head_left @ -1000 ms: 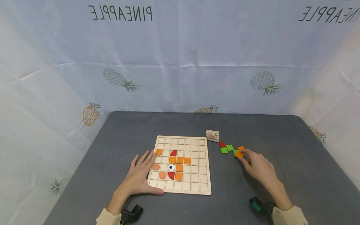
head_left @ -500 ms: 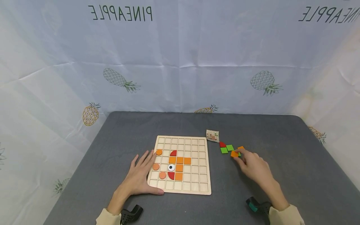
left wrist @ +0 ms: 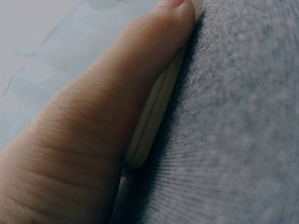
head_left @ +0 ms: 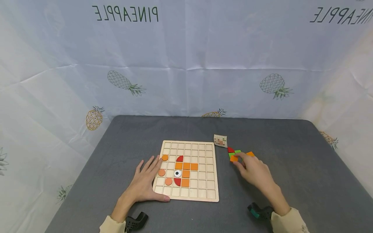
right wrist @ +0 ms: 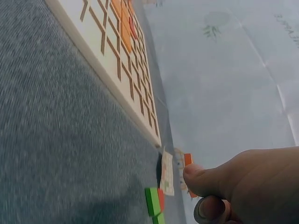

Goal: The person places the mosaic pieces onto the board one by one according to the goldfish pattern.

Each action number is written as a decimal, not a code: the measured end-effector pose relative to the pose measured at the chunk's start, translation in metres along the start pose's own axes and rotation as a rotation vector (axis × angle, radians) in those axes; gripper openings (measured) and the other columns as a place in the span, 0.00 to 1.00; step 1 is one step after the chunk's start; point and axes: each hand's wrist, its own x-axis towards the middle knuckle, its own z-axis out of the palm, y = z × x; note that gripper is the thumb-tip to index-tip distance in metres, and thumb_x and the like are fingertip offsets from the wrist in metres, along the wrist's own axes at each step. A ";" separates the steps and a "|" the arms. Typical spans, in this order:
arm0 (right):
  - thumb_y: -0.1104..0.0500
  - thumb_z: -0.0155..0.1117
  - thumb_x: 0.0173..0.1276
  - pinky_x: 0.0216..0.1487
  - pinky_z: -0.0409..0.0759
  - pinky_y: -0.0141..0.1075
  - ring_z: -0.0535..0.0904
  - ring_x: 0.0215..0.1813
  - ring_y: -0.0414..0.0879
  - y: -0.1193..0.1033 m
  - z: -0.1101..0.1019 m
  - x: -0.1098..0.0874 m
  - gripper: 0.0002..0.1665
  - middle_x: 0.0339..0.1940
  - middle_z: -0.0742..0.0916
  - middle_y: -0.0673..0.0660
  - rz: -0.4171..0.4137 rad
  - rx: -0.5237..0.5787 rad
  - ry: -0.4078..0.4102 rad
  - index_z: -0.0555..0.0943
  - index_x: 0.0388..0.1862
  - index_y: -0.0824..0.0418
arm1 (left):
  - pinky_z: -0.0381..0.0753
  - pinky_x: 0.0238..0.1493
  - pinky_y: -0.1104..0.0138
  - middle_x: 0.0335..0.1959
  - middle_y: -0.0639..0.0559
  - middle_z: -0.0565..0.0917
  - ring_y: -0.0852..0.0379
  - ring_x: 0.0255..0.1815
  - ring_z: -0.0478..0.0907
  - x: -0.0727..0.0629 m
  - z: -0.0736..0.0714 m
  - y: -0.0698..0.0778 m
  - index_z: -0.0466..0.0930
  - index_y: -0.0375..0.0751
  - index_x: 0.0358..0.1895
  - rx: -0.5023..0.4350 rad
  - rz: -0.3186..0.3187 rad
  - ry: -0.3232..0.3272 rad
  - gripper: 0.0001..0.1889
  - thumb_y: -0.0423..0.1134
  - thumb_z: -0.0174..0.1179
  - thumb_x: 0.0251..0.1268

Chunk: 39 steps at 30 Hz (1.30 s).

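My left hand (head_left: 142, 187) lies with spread, straight fingers along the left side of a wooden grid board (head_left: 202, 175), its thumb on the near edge. In the left wrist view, the thumb (left wrist: 107, 88) presses along the board's side. Thumb and fingers of my right hand (head_left: 257, 171) pinch an orange square tile (head_left: 233, 158), just over the loose pieces right of the board. Partly covered there are green square tiles (head_left: 238, 151) and a red quarter-circle tile (head_left: 230, 149). On the board sit orange squares (head_left: 185, 174), red quarter-circles (head_left: 179, 158), orange discs (head_left: 161, 172) and an eye disc (head_left: 177, 173).
A small card with a grid picture (head_left: 220, 140) lies by the board's far right corner. Another orange tile (head_left: 250, 153) rests beyond my right hand. The grey table (head_left: 309, 181) ends at a pineapple-print curtain (head_left: 186, 90).
My right hand has carried the orange tile leftward across the loose pieces, toward the board. The left hand and the board have stayed put.
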 end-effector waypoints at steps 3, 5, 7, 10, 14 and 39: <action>0.57 0.67 0.72 0.18 0.48 0.28 0.57 0.14 0.38 -0.005 0.001 0.001 0.20 0.11 0.65 0.45 -0.016 0.001 -0.001 0.83 0.61 0.63 | 0.44 0.78 0.35 0.85 0.43 0.53 0.38 0.85 0.51 0.000 0.000 0.000 0.50 0.42 0.83 -0.003 0.000 -0.001 0.76 0.85 0.66 0.29; 0.57 0.67 0.72 0.18 0.48 0.28 0.57 0.14 0.38 -0.009 0.003 0.003 0.21 0.11 0.65 0.45 -0.020 0.002 -0.010 0.83 0.61 0.62 | 0.43 0.78 0.35 0.85 0.43 0.52 0.39 0.85 0.51 0.000 0.001 0.000 0.50 0.42 0.83 -0.004 -0.002 -0.004 0.77 0.86 0.66 0.29; 0.56 0.67 0.73 0.18 0.48 0.28 0.57 0.14 0.38 -0.014 0.004 0.005 0.21 0.11 0.65 0.45 -0.020 0.002 -0.023 0.83 0.61 0.61 | 0.43 0.78 0.35 0.85 0.43 0.52 0.39 0.85 0.50 0.000 0.001 0.000 0.50 0.42 0.83 -0.004 -0.001 -0.004 0.77 0.86 0.65 0.29; 0.56 0.67 0.73 0.18 0.49 0.28 0.57 0.14 0.39 -0.021 0.007 0.008 0.20 0.11 0.65 0.45 -0.020 0.003 -0.043 0.83 0.61 0.59 | 0.43 0.78 0.35 0.85 0.43 0.53 0.38 0.85 0.51 0.000 0.001 -0.001 0.51 0.41 0.83 -0.004 0.005 0.002 0.76 0.87 0.63 0.30; 0.56 0.69 0.72 0.18 0.50 0.28 0.58 0.14 0.39 -0.029 0.011 0.011 0.20 0.11 0.66 0.46 -0.024 -0.003 -0.050 0.83 0.61 0.58 | 0.44 0.78 0.34 0.85 0.42 0.53 0.38 0.85 0.51 0.000 0.000 0.000 0.52 0.40 0.83 -0.004 0.010 0.007 0.76 0.88 0.62 0.30; 0.56 0.71 0.70 0.17 0.51 0.29 0.60 0.14 0.39 -0.077 0.036 0.023 0.17 0.11 0.67 0.45 -0.082 0.017 -0.094 0.85 0.55 0.57 | 0.44 0.78 0.34 0.85 0.42 0.53 0.38 0.85 0.51 0.000 0.000 0.000 0.51 0.41 0.83 -0.007 0.011 0.011 0.75 0.87 0.63 0.31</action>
